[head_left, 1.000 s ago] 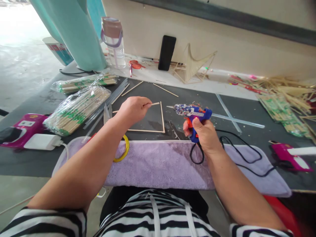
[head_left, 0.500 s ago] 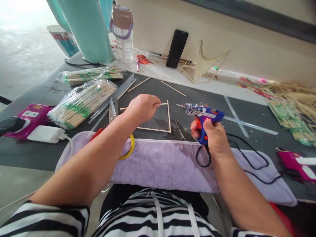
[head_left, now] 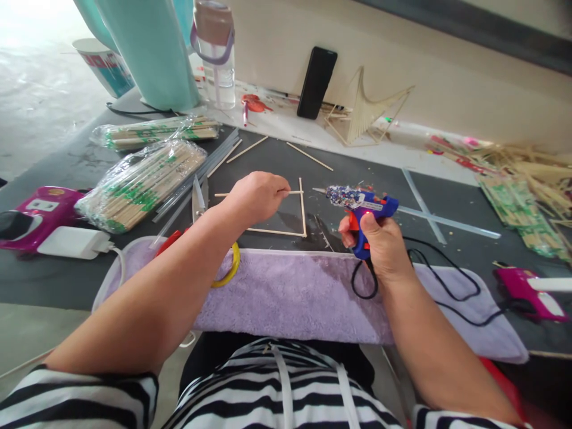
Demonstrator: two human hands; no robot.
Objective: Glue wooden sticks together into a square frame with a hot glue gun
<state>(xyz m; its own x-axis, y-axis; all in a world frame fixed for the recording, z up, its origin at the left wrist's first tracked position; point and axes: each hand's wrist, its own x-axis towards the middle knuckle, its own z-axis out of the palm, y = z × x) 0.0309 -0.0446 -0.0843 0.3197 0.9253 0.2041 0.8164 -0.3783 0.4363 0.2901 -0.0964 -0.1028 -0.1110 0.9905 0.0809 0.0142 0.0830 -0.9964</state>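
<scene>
My left hand (head_left: 259,195) pinches a thin wooden stick (head_left: 295,192), whose right end meets an upright side stick (head_left: 302,208). A lower stick (head_left: 281,232) joins that side stick at the near corner. Part of this stick frame is hidden under my left hand and forearm. My right hand (head_left: 378,235) is wrapped round a blue hot glue gun (head_left: 374,205) with a lit red light. Its crusted nozzle points left, a short way right of the frame and apart from it. Scissors (head_left: 199,199) with a yellow handle ring (head_left: 229,268) lie partly beneath my left forearm.
A lilac towel (head_left: 295,298) covers the table's near edge. Bagged sticks (head_left: 143,185) and clear glue sticks (head_left: 187,179) lie left. Crossed glue sticks (head_left: 424,205) lie right. At the back stand a phone (head_left: 317,83), a bottle (head_left: 214,59) and a stick model (head_left: 364,113).
The whole view has shifted slightly. The stick in my left hand now reaches the side stick a little below its top end. The glue gun stays in my right hand.
</scene>
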